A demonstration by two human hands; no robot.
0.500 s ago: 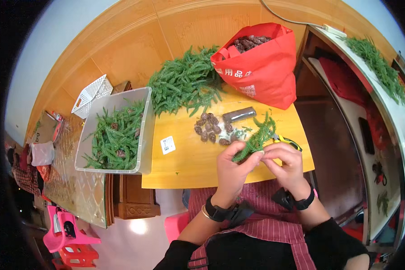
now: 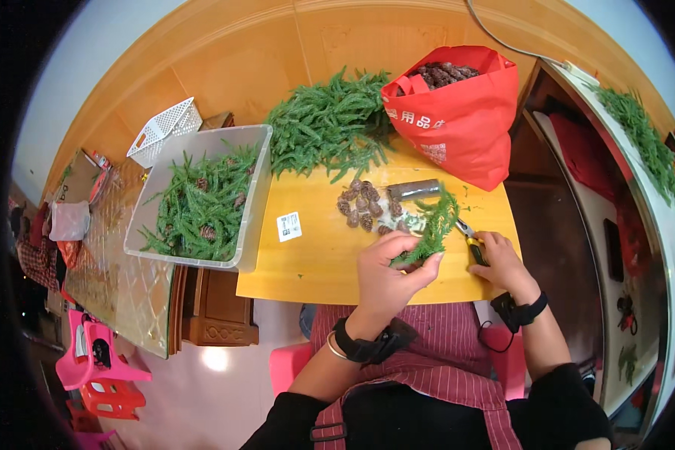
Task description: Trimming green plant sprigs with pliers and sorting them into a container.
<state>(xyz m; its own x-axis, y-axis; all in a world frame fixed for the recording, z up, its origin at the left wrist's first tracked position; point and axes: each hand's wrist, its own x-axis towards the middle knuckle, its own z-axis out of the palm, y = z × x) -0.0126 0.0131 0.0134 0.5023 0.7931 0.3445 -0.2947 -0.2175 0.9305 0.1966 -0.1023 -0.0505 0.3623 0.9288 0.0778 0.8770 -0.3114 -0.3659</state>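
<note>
Beside the left hand (image 2: 385, 271), pinching the sprig (image 2: 436, 228) best held steady, the right hand (image 2: 505, 265) touches pliers (image 2: 473, 247), grip unclear.

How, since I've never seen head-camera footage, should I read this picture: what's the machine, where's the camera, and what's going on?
There is no robot: these are a person's bare hands. A fisheye camera on their head looks down, so straight edges bend; picture left is their left. The left hand holds an evergreen sprig. The right hand is at the pliers; whether it grips them is unclear. On the yellow table lie loose pinecones, a dark roll and a white label. Behind are heaped sprigs and a red bag of pinecones.
</note>
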